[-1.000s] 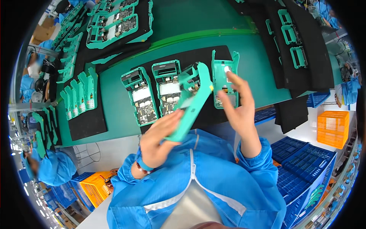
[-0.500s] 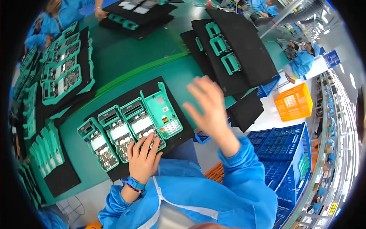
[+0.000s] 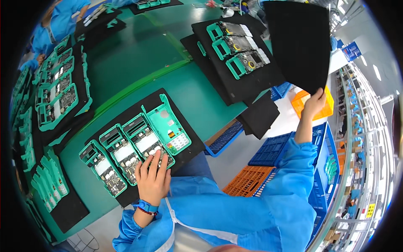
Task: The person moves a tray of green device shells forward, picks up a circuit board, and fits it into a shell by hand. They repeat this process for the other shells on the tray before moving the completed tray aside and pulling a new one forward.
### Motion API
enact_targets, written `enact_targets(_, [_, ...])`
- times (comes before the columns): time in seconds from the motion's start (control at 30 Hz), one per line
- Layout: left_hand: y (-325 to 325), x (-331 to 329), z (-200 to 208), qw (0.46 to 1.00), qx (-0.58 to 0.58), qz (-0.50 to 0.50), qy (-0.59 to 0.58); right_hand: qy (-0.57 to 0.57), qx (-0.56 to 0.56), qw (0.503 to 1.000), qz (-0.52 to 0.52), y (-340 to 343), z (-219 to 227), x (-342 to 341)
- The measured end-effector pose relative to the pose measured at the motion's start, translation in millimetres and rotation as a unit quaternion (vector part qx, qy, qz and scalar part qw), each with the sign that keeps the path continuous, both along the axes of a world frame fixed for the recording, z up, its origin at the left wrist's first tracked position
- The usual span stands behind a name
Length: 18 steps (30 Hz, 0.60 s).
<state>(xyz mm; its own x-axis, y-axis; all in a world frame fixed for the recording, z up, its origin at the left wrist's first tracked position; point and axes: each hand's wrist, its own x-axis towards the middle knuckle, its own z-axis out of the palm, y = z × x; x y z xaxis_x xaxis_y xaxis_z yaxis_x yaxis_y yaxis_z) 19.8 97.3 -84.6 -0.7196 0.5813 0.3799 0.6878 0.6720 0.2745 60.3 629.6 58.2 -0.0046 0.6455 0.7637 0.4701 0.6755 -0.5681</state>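
Left fingers (image 3: 154, 167) loose over casing (image 3: 147, 141), right fingers (image 3: 318, 95) tight on mat (image 3: 299, 44), yellow sign (image 3: 370, 211) illegible

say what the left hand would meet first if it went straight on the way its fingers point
The left hand would most likely meet the board-filled green housing just left of the open green shell; they overlap in this view, though actual contact is unclear.

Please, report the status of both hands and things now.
Left hand over green housing, fingers spread. Right hand gripping raised black sheet. Circuit boards left of sheet.
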Motion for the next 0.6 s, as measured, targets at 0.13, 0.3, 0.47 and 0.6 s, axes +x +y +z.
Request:
enact_targets(0.13, [-2, 0, 1, 1.0, -0.005, -0.002, 0.007, 0.242, -0.157, 0.945, 0.154, 104, -85, 79])
enact_targets(0.3, [-1, 4, 3, 1.0, -0.015, 0.014, 0.005, 0.406, -0.337, 0.802, 0.281, 110, -222, 122])
enact_targets(0.47, [1, -4, 2, 1.0, 0.007, -0.007, 0.016, 0.44, -0.551, 0.664, 0.248, 135, -340, 172])
enact_targets(0.6, [6, -9, 9, 1.0, 0.012, -0.025, 0.013, -0.13, -0.488, 0.859, -0.084, 120, -383, 178])
